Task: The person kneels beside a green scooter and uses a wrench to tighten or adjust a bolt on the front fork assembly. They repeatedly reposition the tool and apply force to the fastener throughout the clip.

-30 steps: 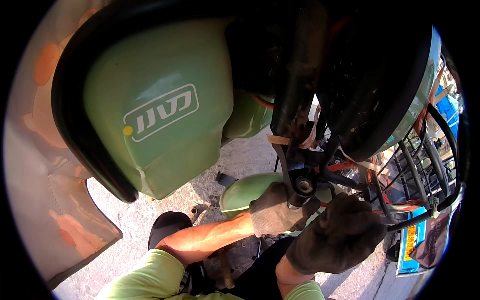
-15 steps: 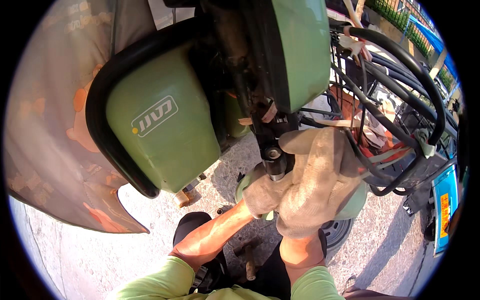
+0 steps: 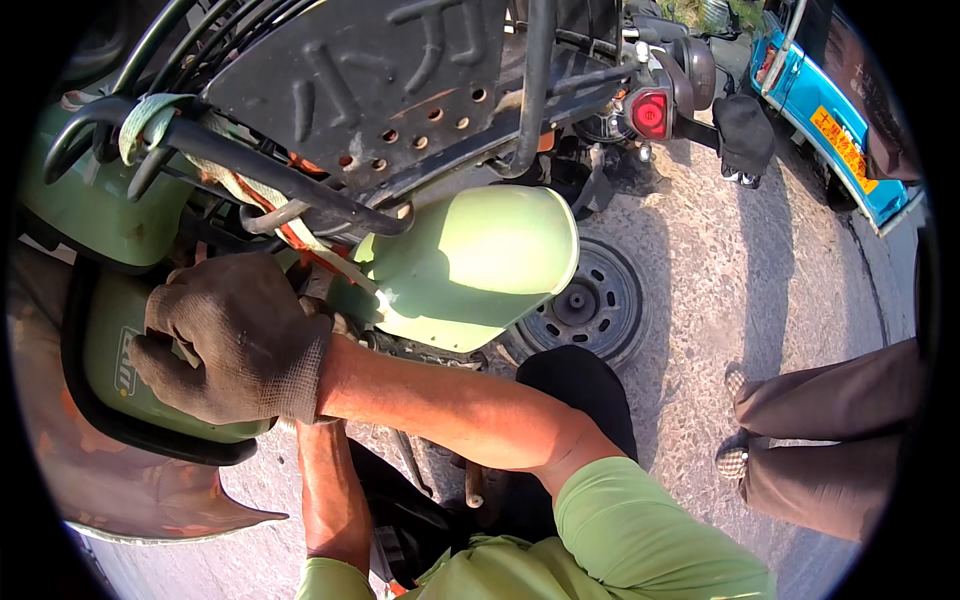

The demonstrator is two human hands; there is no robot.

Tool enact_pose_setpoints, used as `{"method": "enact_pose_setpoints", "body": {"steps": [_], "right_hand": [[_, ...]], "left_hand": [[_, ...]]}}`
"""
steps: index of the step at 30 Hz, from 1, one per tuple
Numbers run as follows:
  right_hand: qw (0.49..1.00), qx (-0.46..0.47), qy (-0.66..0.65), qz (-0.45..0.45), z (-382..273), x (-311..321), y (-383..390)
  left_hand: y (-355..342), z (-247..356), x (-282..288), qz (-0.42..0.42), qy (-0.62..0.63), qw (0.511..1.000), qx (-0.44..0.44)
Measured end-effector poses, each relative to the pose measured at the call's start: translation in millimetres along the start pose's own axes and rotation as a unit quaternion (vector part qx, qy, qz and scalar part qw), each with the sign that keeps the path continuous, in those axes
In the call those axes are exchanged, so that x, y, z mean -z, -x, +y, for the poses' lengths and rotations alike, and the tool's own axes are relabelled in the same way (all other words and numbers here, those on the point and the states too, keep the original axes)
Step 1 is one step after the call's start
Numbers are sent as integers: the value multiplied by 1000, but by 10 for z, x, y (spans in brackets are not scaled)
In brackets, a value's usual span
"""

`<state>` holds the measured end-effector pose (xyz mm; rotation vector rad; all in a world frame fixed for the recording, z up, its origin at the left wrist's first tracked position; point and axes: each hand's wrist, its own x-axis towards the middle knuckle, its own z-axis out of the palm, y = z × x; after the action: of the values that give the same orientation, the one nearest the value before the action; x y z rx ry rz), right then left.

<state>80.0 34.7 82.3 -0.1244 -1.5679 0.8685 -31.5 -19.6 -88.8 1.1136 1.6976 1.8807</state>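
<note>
My right hand [image 3: 235, 338], in a worn brown-grey work glove, reaches across to the left of a green fender [image 3: 480, 260]. Its fingers are curled, and what they grip, if anything, is hidden beneath the glove. My left forearm [image 3: 332, 495] rises from the lower edge and passes under the right wrist. The left hand itself is mostly covered by the right one, so its fingers do not show. Beside the gloves is a green body panel [image 3: 125, 370] edged by a black guard bar [image 3: 85, 405]. A pale strap [image 3: 270, 205] hangs from the rack just above my hands.
A black metal rack [image 3: 350, 110] with a perforated plate juts out above the fender. Below it is a dark slotted wheel [image 3: 575, 300]. A short wooden handle [image 3: 474, 487] lies by my legs. Another person's legs [image 3: 820, 440] stand right, below a blue vehicle panel [image 3: 790, 70].
The view has swung right, bringing the rack, fender and bystander's legs in. Both gloved hands, earlier around the lower end of a dark tube, now appear farther left, the right covering the left.
</note>
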Motion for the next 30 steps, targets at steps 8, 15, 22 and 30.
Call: {"method": "enact_pose_setpoints", "body": {"steps": [8, 15, 22, 30], "right_hand": [[989, -43, 6, -139, -111, 235, 91], [994, -18, 1, -109, -105, 187, 146], [999, 43, -34, 0, -76, 196, 101], [997, 12, -17, -68, -89, 119, 78]], "left_hand": [[1228, -557, 274, -41, -38, 993, 101], [1271, -1100, 121, -377, -269, 878, 121], [1165, -1379, 536, -475, -380, 791, 57], [830, -810, 441, -432, -288, 843, 142]]}}
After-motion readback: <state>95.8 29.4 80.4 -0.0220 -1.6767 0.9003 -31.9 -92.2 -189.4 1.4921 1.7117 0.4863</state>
